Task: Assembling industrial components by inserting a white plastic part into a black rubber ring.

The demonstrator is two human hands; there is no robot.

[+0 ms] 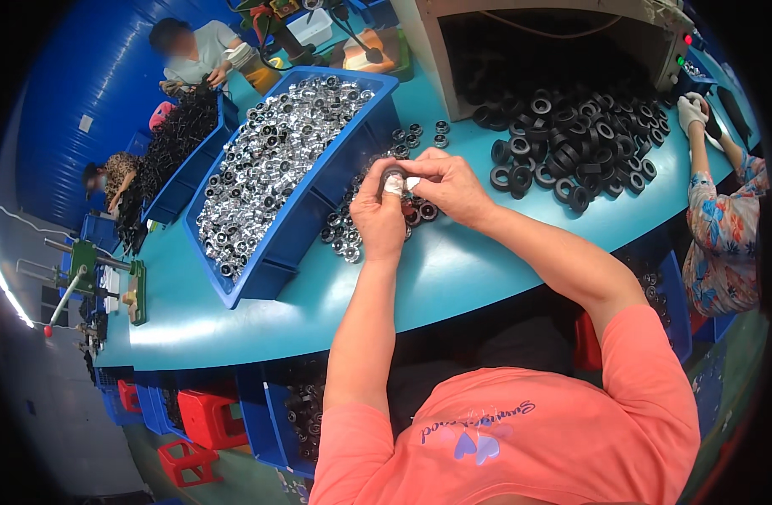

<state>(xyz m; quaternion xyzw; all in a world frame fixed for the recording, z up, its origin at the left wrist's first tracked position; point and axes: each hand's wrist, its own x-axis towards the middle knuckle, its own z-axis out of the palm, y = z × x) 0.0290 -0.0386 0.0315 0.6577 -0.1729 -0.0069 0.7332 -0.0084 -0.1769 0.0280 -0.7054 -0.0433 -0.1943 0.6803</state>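
Observation:
Above the teal table [184,324], my left hand [378,215] and my right hand [455,189] meet, both closed round a small black rubber ring [392,171]. White wrapping covers the tips of my thumbs, which press at the ring. Whether a metal hub sits inside the ring is hidden by my fingers. Loose shiny hubs [350,244] with dark centres lie under and around my hands. Just left stands a long blue bin [319,202] heaped with silver hubs [276,151]. To the right of my hands spreads a pile of black rubber rings [580,156].
Behind the ring pile stands a pale open-fronted box [441,59]. At right a gloved co-worker [723,219] works; another person [196,55] sits far left beside a bin of black parts [184,126]. Green hand press [83,269] at left; red stools [209,421] below.

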